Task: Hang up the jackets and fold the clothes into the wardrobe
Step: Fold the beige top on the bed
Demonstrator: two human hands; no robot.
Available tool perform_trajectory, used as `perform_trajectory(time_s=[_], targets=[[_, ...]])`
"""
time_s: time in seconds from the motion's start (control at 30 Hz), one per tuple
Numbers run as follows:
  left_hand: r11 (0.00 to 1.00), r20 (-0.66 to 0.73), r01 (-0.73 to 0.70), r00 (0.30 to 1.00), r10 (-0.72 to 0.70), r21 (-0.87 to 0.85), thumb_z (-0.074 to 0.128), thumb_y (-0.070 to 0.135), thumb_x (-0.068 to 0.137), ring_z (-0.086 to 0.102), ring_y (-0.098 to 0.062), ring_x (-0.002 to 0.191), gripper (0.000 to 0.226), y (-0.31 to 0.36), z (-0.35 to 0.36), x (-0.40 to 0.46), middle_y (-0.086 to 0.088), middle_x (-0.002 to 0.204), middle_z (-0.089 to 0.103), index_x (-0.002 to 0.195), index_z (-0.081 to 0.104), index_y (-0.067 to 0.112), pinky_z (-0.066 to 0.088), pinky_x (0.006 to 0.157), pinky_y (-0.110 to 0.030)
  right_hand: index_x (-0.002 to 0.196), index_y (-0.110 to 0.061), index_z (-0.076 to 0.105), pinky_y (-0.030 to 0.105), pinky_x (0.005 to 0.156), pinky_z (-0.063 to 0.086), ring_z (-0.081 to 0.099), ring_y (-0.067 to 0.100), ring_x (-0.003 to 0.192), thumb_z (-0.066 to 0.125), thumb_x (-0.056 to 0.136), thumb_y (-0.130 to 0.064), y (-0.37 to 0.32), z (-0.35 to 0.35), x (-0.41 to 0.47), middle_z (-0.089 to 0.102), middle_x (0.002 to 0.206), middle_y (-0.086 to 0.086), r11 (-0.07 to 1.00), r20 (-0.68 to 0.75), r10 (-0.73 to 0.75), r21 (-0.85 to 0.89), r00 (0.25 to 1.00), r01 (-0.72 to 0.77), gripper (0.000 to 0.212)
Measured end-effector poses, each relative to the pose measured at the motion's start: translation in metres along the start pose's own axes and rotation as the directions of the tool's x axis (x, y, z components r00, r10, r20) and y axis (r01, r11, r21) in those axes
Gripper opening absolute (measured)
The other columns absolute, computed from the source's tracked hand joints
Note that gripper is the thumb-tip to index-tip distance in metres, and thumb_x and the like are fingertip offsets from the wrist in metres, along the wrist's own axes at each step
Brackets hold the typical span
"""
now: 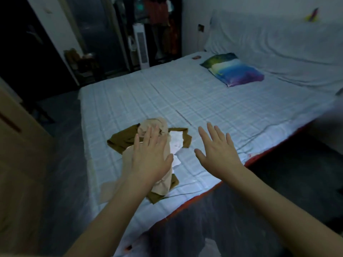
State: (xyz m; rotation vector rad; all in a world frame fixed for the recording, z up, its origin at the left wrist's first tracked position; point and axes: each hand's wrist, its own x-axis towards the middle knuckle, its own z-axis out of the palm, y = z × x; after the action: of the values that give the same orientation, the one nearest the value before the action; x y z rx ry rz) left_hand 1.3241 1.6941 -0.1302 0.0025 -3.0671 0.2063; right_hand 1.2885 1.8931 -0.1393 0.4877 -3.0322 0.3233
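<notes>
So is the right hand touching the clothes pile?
Apart. The head view shows bare sheet between the right hand and the clothes pile.

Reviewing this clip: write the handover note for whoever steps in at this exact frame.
Left hand: open, fingers straight, over the beige garment.
Right hand: open, holding nothing, above the bed.
Clothes: beige garment, olive garment and white piece lie crumpled in one pile near the bed's corner.
Done: nothing folded or hung here.
Left: sort the pile, fold, put away.
</notes>
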Motion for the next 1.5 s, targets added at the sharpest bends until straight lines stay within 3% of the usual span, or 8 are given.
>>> perform_trajectory(time_s=[0.23,0.63,0.8,1.0,1.17,1.23,1.37,1.5], targets=[[0.996,0.006,-0.084,0.996,0.084,-0.023,0.025,0.056,0.097,-0.013,-0.023,0.149,0.067,0.03,0.02,0.072,-0.004,0.162,-0.017,0.155,0.005,0.03,-0.004,0.118,-0.05,0.154,-0.024,0.001,0.049,0.118,0.0,-0.004,0.027,0.148,0.035,0.098,-0.049,0.032,0.013,0.036,-0.008,0.162,0.006,0.996,0.031,0.068,0.051,0.997,-0.07,0.07],[0.993,0.15,0.034,0.989,-0.017,-0.113,0.009,0.058,0.086,-0.015,-0.022,0.149,0.077,-0.001,0.097,0.22,-0.003,0.159,-0.022,0.155,-0.001,0.026,-0.012,0.115,-0.053,0.154,-0.023,0.004,0.049,0.12,0.004,-0.003,0.025,0.149,0.032,0.1,-0.046,0.058,0.036,0.217,-0.006,0.162,0.007,0.999,0.134,-0.046,0.005,0.99,0.046,0.065],[0.992,0.208,0.07,0.977,-0.046,-0.109,0.022,0.054,0.084,0.036,-0.034,0.14,0.076,-0.021,0.127,0.263,-0.013,0.155,0.032,0.145,0.045,0.016,0.008,0.112,-0.054,0.154,-0.023,0.008,0.048,0.12,0.007,0.001,0.025,0.149,0.038,0.1,-0.044,0.062,0.065,0.27,-0.003,0.162,0.006,0.997,0.221,-0.075,0.046,0.972,0.067,0.065],[0.981,0.299,0.126,0.951,-0.078,-0.147,0.034,0.045,0.079,0.062,-0.034,0.115,0.063,-0.047,0.153,0.297,-0.015,0.129,0.062,0.122,0.068,0.013,0.027,0.102,-0.049,0.153,-0.024,0.009,0.048,0.12,0.009,0.002,0.024,0.149,0.037,0.098,-0.044,0.06,0.107,0.339,-0.003,0.162,0.006,0.988,0.326,-0.151,0.077,0.933,0.133,0.065],[0.947,0.416,0.304,0.878,-0.237,-0.104,0.013,0.051,0.095,-0.006,-0.024,0.15,0.069,-0.067,0.194,0.318,-0.003,0.162,-0.012,0.155,-0.006,0.023,0.005,0.118,-0.049,0.153,-0.023,0.01,0.046,0.119,0.012,0.006,0.026,0.148,0.041,0.097,-0.043,0.055,0.146,0.4,0.001,0.162,0.008,0.967,0.401,-0.256,0.091,0.88,0.24,0.067],[0.924,0.442,0.365,0.853,-0.28,-0.119,0.022,0.05,0.098,0.0,-0.024,0.15,0.067,-0.071,0.209,0.325,0.001,0.161,-0.009,0.155,0.0,0.022,0.012,0.117,-0.05,0.153,-0.024,0.009,0.046,0.119,0.012,0.005,0.026,0.148,0.041,0.097,-0.043,0.053,0.166,0.426,0.0,0.162,0.008,0.951,0.445,-0.304,0.099,0.842,0.291,0.068],[0.852,0.547,0.508,0.752,-0.368,-0.124,0.032,0.051,0.084,0.053,-0.025,0.128,0.065,-0.079,0.248,0.345,-0.003,0.148,0.045,0.138,0.055,0.022,0.048,0.095,-0.046,0.153,-0.023,0.009,0.044,0.119,0.013,0.008,0.026,0.148,0.042,0.097,-0.045,0.056,0.209,0.485,0.003,0.162,0.008,0.925,0.486,-0.376,0.155,0.789,0.346,0.068],[0.811,0.625,0.572,0.68,-0.384,-0.125,0.015,0.055,0.095,0.001,-0.021,0.15,0.068,-0.079,0.297,0.366,0.001,0.162,-0.011,0.156,0.0,0.028,0.012,0.117,-0.045,0.153,-0.018,0.014,0.041,0.117,0.015,0.012,0.028,0.147,0.045,0.098,-0.041,0.065,0.261,0.529,0.007,0.161,0.01,0.929,0.516,-0.369,0.191,0.773,0.316,0.067]])
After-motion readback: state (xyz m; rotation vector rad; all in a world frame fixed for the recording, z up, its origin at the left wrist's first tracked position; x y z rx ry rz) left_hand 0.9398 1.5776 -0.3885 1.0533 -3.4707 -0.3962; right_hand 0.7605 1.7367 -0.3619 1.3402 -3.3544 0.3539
